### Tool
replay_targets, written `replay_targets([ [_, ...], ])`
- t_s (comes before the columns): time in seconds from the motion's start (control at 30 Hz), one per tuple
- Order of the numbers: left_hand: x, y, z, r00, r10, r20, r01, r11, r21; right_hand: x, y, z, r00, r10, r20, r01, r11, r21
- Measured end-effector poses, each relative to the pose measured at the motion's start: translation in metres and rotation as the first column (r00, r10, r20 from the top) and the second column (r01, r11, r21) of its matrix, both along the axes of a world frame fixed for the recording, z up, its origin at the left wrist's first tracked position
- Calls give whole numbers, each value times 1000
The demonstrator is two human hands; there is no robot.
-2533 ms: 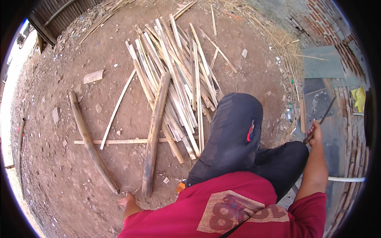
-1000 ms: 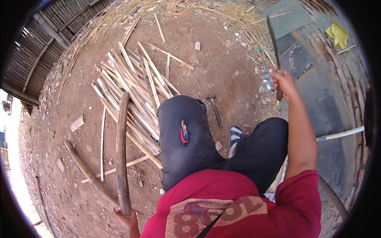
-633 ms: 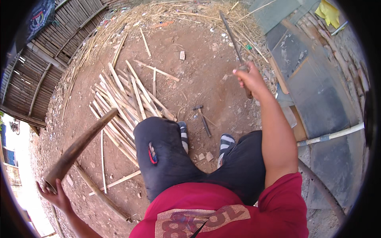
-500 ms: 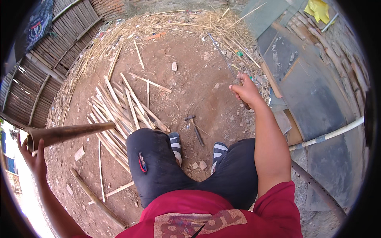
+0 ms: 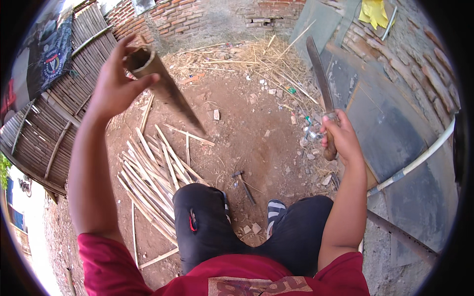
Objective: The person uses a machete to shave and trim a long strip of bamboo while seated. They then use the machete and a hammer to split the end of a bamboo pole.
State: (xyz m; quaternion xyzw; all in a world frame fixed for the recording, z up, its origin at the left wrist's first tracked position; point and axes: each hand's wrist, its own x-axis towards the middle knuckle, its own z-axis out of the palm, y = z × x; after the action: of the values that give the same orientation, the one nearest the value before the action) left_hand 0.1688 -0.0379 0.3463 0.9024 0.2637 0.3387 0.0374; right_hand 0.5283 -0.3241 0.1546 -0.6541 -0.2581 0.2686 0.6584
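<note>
My left hand (image 5: 116, 89) is raised and holds a bamboo tube (image 5: 170, 93) by its hollow upper end, thumb on one side and fingers on the other. Its lower end slants down to the right, above the ground. In my right hand (image 5: 344, 138) is a machete (image 5: 321, 74), gripped by its wooden handle with the long blade pointing up and away. The tube and the blade are well apart. Below the tube, a pile of split bamboo strips (image 5: 150, 172) lies beside my left knee.
A hammer (image 5: 244, 186) lies on the dirt ahead of my feet. Straw and thin sticks (image 5: 237, 59) lie along the brick wall (image 5: 197, 19). Dark panels (image 5: 390, 128) and a pale pole (image 5: 414, 155) are on the right. A woven bamboo wall (image 5: 91, 44) stands at left.
My left hand has swung up and inward with the bamboo tube, whose far end now points down to the right. My right hand has moved right and lower, the machete's blade turning more upright.
</note>
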Motion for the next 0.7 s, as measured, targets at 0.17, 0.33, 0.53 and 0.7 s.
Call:
replay_targets([
  [0.17,66,0,-62,978,-87,190,119,980,-162,-18,-15,11,951,-139,278,172,980,-99],
  [0.33,125,-20,-96,942,-138,305,236,920,-313,-36,-22,48,974,5,225,-4,1000,-3],
  [0.53,162,-35,-103,897,-210,388,381,812,-442,-51,-21,91,885,74,460,-52,997,-61],
  [0.7,167,-25,-94,749,-414,518,658,557,-506,-43,-23,90,896,22,444,-11,1000,-27],
])
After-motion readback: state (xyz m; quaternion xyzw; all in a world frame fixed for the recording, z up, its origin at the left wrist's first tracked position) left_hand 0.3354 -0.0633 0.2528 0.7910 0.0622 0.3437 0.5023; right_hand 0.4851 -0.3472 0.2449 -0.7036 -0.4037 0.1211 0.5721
